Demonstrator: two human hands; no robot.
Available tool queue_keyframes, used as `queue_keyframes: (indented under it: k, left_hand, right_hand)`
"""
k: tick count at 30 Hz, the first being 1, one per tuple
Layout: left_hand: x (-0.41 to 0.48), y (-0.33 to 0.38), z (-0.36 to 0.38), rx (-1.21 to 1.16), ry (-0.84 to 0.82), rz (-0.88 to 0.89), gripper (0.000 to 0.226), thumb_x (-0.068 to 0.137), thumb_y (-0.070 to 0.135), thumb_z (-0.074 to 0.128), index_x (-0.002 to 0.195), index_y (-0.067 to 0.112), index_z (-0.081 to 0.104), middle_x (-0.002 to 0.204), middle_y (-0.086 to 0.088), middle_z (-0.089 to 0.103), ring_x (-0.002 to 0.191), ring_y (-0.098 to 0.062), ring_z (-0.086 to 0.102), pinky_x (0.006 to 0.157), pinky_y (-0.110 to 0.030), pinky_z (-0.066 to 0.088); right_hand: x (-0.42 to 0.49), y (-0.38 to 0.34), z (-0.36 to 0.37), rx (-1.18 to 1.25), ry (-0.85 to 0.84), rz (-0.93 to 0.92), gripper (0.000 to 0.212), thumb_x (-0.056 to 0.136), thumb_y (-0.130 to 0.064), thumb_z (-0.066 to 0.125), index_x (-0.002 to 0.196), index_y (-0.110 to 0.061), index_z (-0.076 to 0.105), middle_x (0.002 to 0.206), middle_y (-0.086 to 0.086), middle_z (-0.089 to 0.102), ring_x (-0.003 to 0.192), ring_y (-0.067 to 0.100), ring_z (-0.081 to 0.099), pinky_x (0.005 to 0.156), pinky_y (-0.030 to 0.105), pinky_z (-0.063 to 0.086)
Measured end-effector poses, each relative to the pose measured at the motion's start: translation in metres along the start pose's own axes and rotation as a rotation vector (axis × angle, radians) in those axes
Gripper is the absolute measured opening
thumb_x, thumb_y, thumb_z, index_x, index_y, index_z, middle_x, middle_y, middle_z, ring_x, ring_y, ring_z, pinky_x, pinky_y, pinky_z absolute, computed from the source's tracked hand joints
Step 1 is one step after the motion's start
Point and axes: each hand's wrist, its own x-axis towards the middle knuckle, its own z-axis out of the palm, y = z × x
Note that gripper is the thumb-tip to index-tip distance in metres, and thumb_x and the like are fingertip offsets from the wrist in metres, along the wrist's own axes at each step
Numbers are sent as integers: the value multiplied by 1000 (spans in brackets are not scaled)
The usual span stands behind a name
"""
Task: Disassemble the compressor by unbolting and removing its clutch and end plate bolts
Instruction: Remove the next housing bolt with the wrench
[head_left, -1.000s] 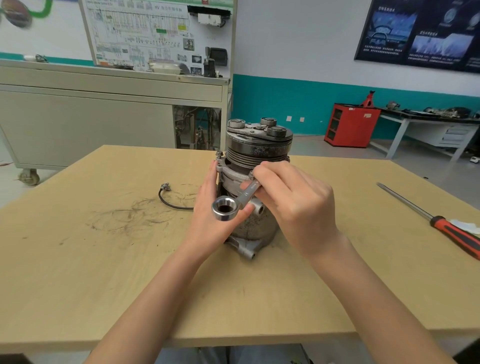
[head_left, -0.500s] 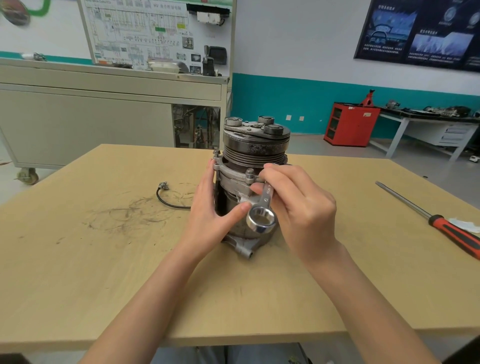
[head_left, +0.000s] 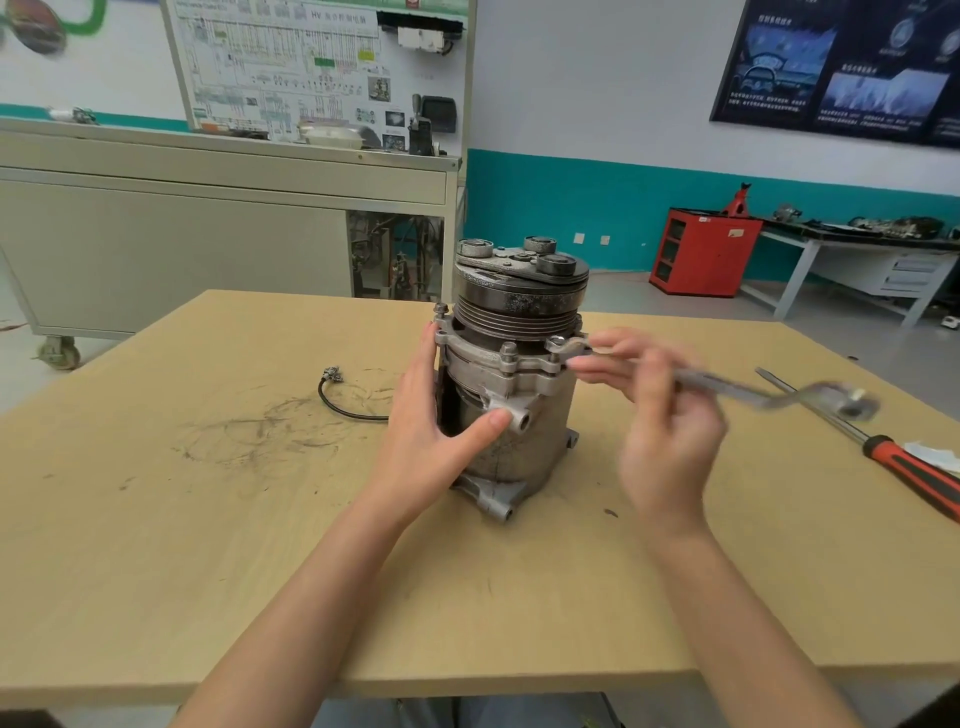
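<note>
The grimy grey cast-metal compressor (head_left: 514, 441) is stood upright on the pale wooden bench (head_left: 208, 519), black clutch (head_left: 519, 301) uppermost. Three flange bolts (head_left: 508, 351) are counted, the right-front one apparently capped by the ring end of the single silver wrench (head_left: 727, 387). The wrench's long axis is laid rightward from that bolt, its blurred shank held in the grip of the nearer right hand (head_left: 665, 431); the left hand (head_left: 431, 431) is pressed flat against the housing's left side.

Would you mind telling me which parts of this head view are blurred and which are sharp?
Head view: the right hand and its wrench are smeared by motion blur; the compressor and left hand are sharp; wide-angle distortion bends lines near the frame edges; lighting is even, shadows soft.
</note>
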Motion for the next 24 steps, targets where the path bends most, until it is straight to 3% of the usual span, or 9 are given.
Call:
queue_keyframes:
  k: [2,4,8,12,16,21,24]
  left_hand:
    - [0,1,0,7,5,7,104,67,73,59,150,43,4,159,23,11,143,6,12,115,-27,19]
    - [0,1,0,3,9,9,103,67,74,59,148,46,3,158,25,11,143,6,12,116,-29,20]
    - [1,0,0,6,4,-1,104,66,74,59,149,45,2,158,25,11,143,6,12,116,-28,19]
    - [1,1,0,5,1,4,102,66,75,58,146,48,2,155,29,9,142,8,11,113,-24,17]
    - [1,0,0,9,0,4,103,66,76,57,147,47,2,155,28,10,142,8,12,112,-24,18]
    - [1,0,0,7,1,-2,103,66,76,57,148,47,3,157,27,10,142,8,12,112,-24,18]
    - [1,-1,0,8,2,-6,105,66,76,57,150,45,3,157,26,10,143,7,12,113,-26,18]
  right_hand:
    - [15,10,-14,347,85,353,28,101,-18,31,90,-9,56,87,6,70,77,22,70,70,27,55]
    - [38,23,-23,576,29,600,30,102,-16,29,88,-7,54,82,7,71,74,21,70,66,25,55]
    - [66,41,-24,671,-113,864,36,99,-18,33,79,-7,62,77,10,71,63,16,68,56,20,55]
    - [67,40,-30,602,-129,777,47,96,-24,38,70,-12,75,82,11,73,70,16,70,61,19,55]
    - [66,18,-31,377,-2,546,41,102,-25,35,81,-7,66,80,10,73,67,17,70,60,20,55]
    - [71,-23,-30,-246,-104,257,25,101,-22,37,82,-18,52,63,-2,66,49,10,56,47,19,45]
    - [58,-27,-18,-627,-253,200,25,97,-33,44,80,-19,55,54,-3,53,49,15,49,51,36,43]
